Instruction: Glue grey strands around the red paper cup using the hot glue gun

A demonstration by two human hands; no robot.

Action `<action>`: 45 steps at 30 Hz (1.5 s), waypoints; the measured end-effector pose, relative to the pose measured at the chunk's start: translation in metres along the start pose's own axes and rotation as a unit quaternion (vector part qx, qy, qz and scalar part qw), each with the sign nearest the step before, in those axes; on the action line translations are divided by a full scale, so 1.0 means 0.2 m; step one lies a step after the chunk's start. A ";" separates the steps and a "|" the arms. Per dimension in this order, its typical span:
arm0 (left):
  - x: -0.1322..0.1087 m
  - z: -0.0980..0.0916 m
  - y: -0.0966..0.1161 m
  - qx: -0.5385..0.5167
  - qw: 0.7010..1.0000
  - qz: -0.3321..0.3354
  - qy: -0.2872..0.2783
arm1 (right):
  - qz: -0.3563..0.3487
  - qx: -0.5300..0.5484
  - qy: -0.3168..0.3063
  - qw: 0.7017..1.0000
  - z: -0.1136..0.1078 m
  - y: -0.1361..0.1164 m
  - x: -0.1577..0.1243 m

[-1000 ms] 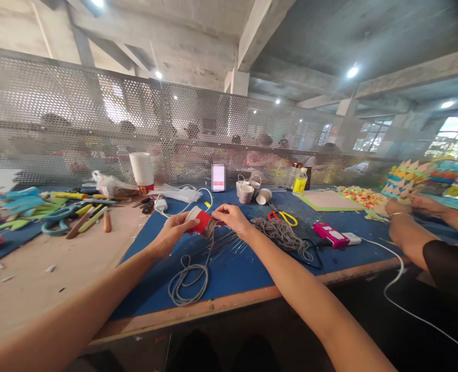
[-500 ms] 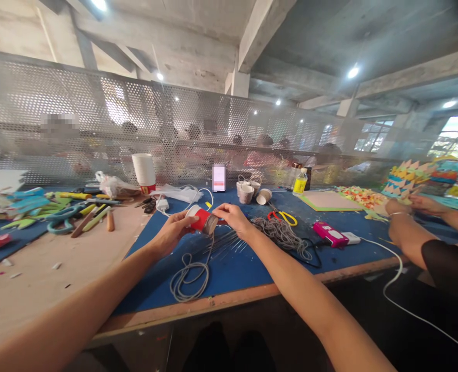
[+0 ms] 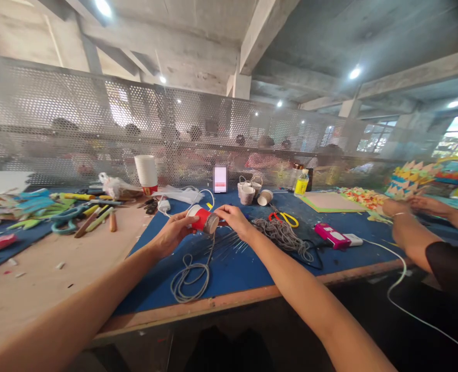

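My left hand [image 3: 174, 230] is closed round a red and white paper cup [image 3: 201, 217] held tilted on its side above the blue table mat. Grey cord [image 3: 212, 223] is wrapped round the cup's end that faces right. From there the cord drops to a loose grey coil [image 3: 190, 279] on the mat. My right hand [image 3: 232, 219] pinches close against the wrapped end; what lies between its fingertips is hidden. Below and between the hands, several thin wire-like strands [image 3: 229, 243] are spread on the mat.
A heap of grey cord [image 3: 279, 232] lies to the right, with yellow-handled scissors [image 3: 288, 219] behind it. Cord-covered cups [image 3: 247, 194], a phone [image 3: 220, 180] and a cup stack [image 3: 145, 170] stand at the back. Tools [image 3: 85, 219] are at left; another person's arms [image 3: 414, 227] are at right.
My right hand and the cup have barely moved; the wrapped end is turned slightly more toward me. The whole view has shifted a little.
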State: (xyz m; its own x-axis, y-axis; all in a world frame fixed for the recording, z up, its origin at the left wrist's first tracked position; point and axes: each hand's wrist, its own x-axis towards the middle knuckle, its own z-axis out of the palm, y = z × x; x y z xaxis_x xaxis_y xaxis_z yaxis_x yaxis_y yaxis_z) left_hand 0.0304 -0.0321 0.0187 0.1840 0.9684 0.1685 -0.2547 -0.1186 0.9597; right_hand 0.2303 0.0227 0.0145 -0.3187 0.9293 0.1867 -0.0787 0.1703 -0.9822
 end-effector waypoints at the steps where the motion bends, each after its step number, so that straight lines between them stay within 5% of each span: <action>1: 0.00 0.00 0.00 -0.004 1.000 -0.001 -0.003 | 0.001 -0.002 0.002 1.000 0.00 0.00 0.00; 11: 0.02 -0.03 -0.01 -0.001 1.000 0.024 0.004 | -0.113 -0.067 0.126 0.983 -0.06 -0.05 0.00; 18: 0.04 -0.05 -0.02 0.031 0.999 0.028 0.016 | -0.113 -0.019 0.075 0.991 -0.08 -0.03 0.02; 33: 0.07 -0.09 -0.06 0.065 0.997 0.037 0.010 | -0.128 -0.061 0.065 0.988 -0.10 0.03 0.08; 40: 0.05 -0.05 -0.03 0.040 0.999 0.031 0.012 | -0.151 -0.147 -0.089 0.973 -0.07 0.05 0.08; 45: 0.03 -0.04 0.00 0.018 0.999 0.027 0.022 | -0.154 -0.180 -0.087 0.968 -0.07 0.06 0.08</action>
State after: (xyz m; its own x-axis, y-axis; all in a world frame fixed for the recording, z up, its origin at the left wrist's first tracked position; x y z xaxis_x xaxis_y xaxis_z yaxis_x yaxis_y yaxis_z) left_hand 0.0246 -0.0257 0.0184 0.1290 0.9687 0.2119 -0.2282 -0.1789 0.9570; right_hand 0.2370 0.0430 0.0055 -0.4892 0.7527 0.4405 0.1285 0.5618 -0.8172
